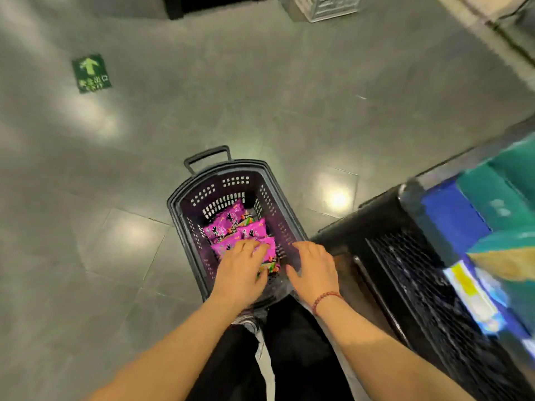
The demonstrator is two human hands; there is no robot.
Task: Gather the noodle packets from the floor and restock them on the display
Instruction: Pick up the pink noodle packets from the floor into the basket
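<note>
Reaching into the basket (252, 186), we hold a pink noodle packet (270, 248) in the curled fingers of our left hand (240, 273). More packets (225, 224) lie just past those fingertips. Our right hand (314, 267) hangs loose beside them, holding nothing.

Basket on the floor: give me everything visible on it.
The basket is dark plastic with purple-tinted inner walls, pierced by rows of slots, and has a stepped rim. A dark pull handle sticks out at its far end. It sits upright on the grey floor, beside a black display. Pink packets lie inside. The left hand rests on the nearest packet. The right hand, fingers spread, is over the right rim; contact unclear.
</note>
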